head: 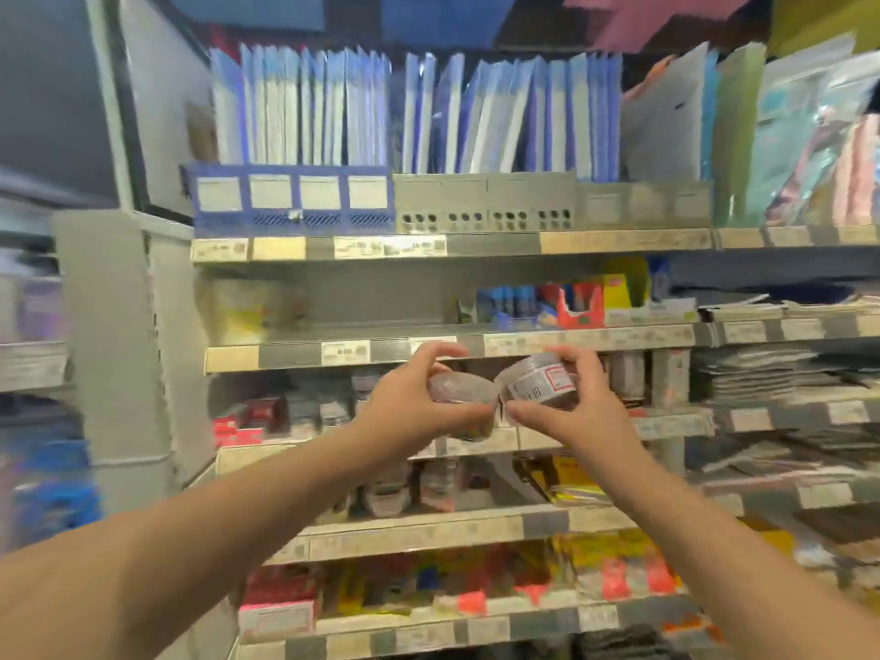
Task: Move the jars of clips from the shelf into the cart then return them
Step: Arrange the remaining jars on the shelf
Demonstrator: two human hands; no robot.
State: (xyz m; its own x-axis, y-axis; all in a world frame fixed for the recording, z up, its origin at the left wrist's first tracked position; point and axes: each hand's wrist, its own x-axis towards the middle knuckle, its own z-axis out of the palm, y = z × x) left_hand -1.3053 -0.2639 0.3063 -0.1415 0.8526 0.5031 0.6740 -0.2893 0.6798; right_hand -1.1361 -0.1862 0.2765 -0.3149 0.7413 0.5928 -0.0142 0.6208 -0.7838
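Note:
Both arms reach up toward the stationery shelves, each hand holding a small round clear jar of clips. My left hand [409, 407] grips one jar [459, 390] between thumb and fingers, its flat side facing me. My right hand [578, 416] grips a second jar [538, 381], tilted, with a white label edged in red. The two jars nearly touch, in front of the shelf [476, 443] that carries grey and red packs. No cart is in view. The picture is blurred by motion.
Blue and white folders [305, 107] stand in trays on the top shelf. Below it a mostly bare shelf [333, 354] has price tags and boxes at the right. Lower shelves hold coloured packs [614, 569]. A grey pillar [114, 335] stands at the left.

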